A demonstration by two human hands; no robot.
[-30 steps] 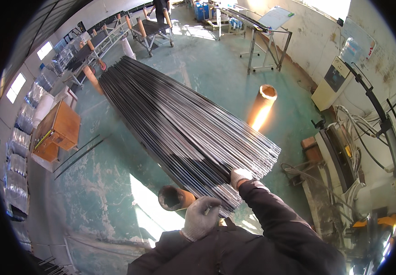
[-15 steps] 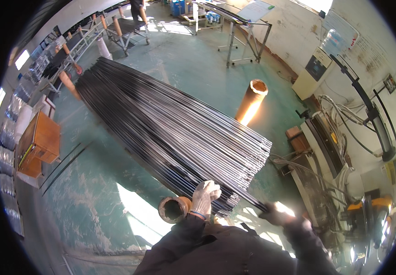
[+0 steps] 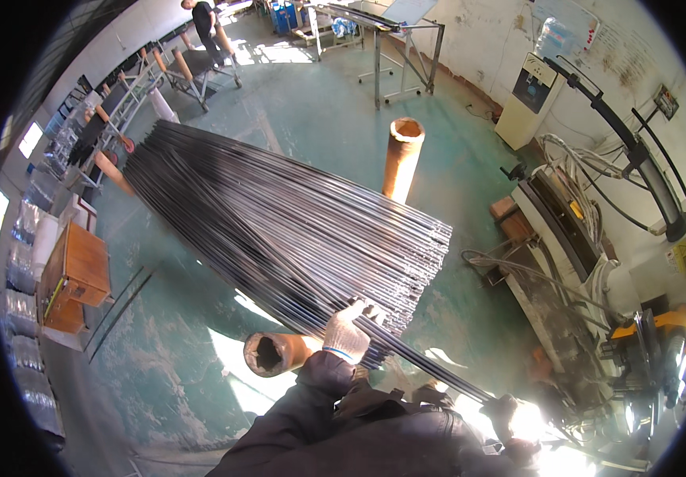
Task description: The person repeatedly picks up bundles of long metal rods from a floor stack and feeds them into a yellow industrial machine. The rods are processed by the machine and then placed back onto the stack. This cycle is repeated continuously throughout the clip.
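The left hand [image 3: 347, 335], in a pale knit glove, curls its fingers round several long dark rods [image 3: 430, 363] at the near left corner of the rod pile [image 3: 295, 211]; the right hand [image 3: 515, 421], partly washed out by glare, is closed on the same rods beyond the pile's near edge. A cardboard tube [image 3: 293, 350] lies beside the left hand, and an upright cardboard post [image 3: 402, 163] stands by the pile's right edge

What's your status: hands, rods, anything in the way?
Left hand on jutting rods. Right hand gripping them. Rod stack ahead. Possible obstacle: brown tube by left wrist.
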